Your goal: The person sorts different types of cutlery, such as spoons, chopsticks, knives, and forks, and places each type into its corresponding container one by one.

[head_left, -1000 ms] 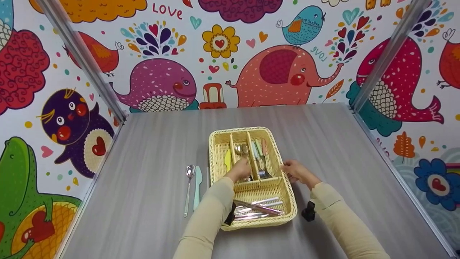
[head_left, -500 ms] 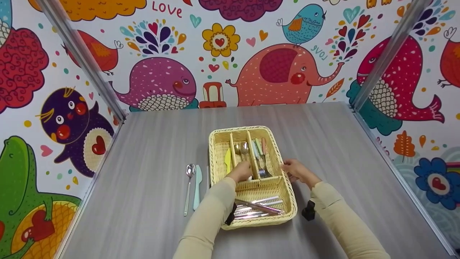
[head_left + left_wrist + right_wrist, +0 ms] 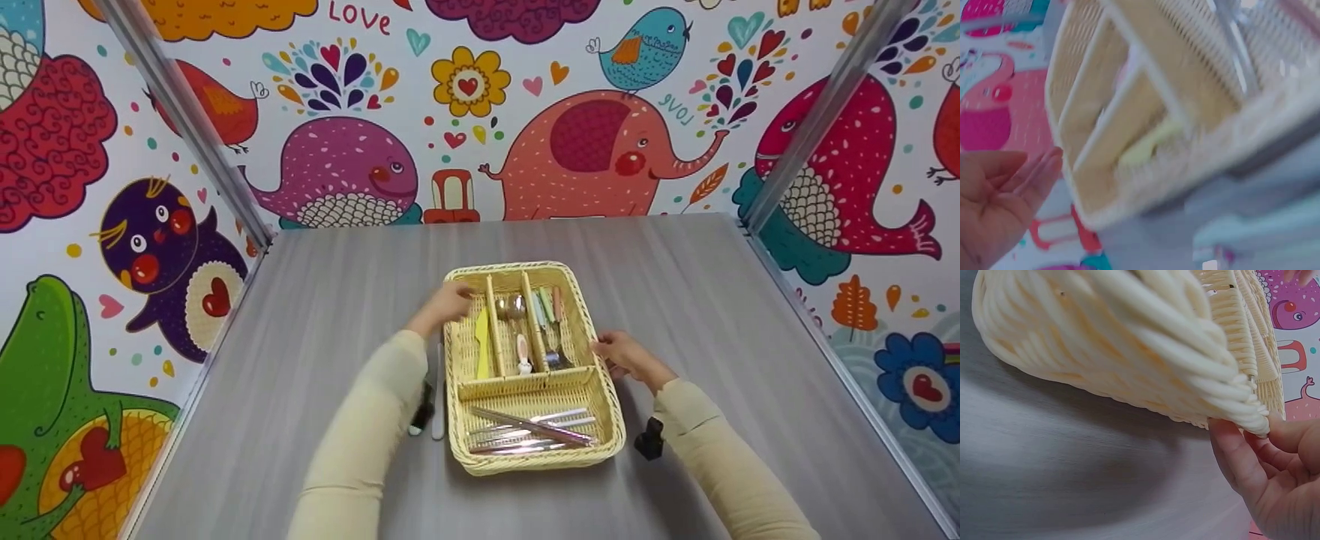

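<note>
A woven basket (image 3: 536, 469) with compartments stands on the table. My right hand (image 3: 622, 356) pinches its right rim (image 3: 1244, 408), thumb on one side and fingers on the other. My left hand (image 3: 448, 304) hovers by the basket's back left corner; in the left wrist view it holds nothing, its fingers loosely extended. A yellow knife (image 3: 482, 349) lies in the left compartment. Spoons (image 3: 514, 306) lie in the middle one, where a pink and white handle (image 3: 523, 352) shows. Cutlery with coloured handles (image 3: 546, 304) fills the right compartment.
Shiny metal sticks (image 3: 532, 429) lie crossed in the front compartment. Left of the basket, a mint knife (image 3: 1252, 230) is blurred in the left wrist view; my left arm mostly covers that side in the head view. Patterned walls (image 3: 465, 165) enclose the grey table (image 3: 345, 262).
My left hand has left the middle compartment and moved left and back to the basket's corner, uncovering the pink and white handle. My right hand stays on the rim.
</note>
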`<state>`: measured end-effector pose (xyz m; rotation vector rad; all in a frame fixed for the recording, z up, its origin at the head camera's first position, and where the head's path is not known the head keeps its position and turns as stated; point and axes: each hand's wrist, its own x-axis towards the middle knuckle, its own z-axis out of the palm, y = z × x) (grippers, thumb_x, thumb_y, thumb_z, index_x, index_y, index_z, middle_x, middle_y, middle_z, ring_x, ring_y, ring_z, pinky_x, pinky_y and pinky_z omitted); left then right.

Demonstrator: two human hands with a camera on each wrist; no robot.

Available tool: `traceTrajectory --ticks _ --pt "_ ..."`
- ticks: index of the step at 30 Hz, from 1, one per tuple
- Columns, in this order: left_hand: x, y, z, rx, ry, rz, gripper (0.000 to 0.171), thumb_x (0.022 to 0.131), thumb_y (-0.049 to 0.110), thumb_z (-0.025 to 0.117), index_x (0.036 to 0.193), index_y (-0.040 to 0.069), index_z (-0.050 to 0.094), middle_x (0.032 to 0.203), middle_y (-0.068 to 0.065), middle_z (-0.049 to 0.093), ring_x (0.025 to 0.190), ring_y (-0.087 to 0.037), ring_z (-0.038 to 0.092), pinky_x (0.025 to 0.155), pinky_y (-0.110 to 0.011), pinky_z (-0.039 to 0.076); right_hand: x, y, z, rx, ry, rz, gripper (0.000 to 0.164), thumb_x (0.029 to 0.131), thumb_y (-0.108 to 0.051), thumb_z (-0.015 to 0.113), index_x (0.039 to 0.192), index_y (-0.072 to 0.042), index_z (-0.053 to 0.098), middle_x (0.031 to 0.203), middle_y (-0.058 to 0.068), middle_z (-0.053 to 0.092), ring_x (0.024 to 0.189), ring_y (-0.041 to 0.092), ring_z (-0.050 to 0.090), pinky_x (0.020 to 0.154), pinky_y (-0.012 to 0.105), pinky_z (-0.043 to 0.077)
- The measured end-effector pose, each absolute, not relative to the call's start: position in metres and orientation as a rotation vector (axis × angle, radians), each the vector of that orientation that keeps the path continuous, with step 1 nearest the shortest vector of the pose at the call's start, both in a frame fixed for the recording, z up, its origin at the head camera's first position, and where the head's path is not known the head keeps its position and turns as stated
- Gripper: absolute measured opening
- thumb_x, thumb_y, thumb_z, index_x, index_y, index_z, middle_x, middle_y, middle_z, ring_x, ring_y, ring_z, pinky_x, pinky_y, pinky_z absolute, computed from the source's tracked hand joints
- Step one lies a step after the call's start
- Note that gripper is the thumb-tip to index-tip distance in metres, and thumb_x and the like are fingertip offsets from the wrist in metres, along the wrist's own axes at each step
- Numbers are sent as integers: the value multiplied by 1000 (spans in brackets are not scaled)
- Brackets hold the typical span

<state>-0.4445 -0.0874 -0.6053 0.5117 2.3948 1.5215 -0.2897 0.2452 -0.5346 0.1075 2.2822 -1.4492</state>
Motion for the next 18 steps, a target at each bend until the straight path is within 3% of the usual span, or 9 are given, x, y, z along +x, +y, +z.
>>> traceTrajectory --ticks 4,5,7,9,12,18 --pt "-443 -158 -589 287 2546 1478 37 86 5 46 121 0 54 101 -12 62 69 -20 61 54 -30 51 -290 247 -534 96 2265 -1455 23 97 -15 41 101 5 51 64 -1 50 51 8 47 47 27 45" --pt "-436 -174 -587 287 2581 1502 36 83 5 46 117 -3 55 91 -12 62 62 -18 59 48 -27 48 -290 248 -533 95 2263 -1450 22 97 -15 41 101 5 50 64 -2 49 51 8 47 47 26 44" --pt "-404 -189 -560 84 2630 1372 35 85 6 47 118 -2 55 89 -13 62 63 -19 58 51 -29 48 -290 249 -532 109 2263 -1448 23 97 -15 41 105 5 50 65 -1 48 51 8 46 46 25 43" --pt "-367 -194 -539 -44 2666 1287 33 83 6 48 114 -5 56 83 -12 60 58 -16 53 48 -27 45 -289 249 -531 114 2266 -1441 26 97 -15 41 109 7 49 65 -1 48 51 8 45 45 23 42" --pt "-313 -188 -511 -248 2631 1071 27 85 8 52 107 -6 57 85 -14 59 63 -19 52 54 -30 45 -289 249 -531 107 2268 -1438 31 97 -15 41 115 9 48 65 -1 49 51 8 47 46 25 44" --pt "-275 -177 -538 -339 2615 927 19 83 17 61 82 -3 61 73 -12 59 62 -20 53 51 -27 42 -289 246 -531 83 2272 -1432 24 97 -15 41 104 6 50 64 -2 48 52 9 46 48 28 45"
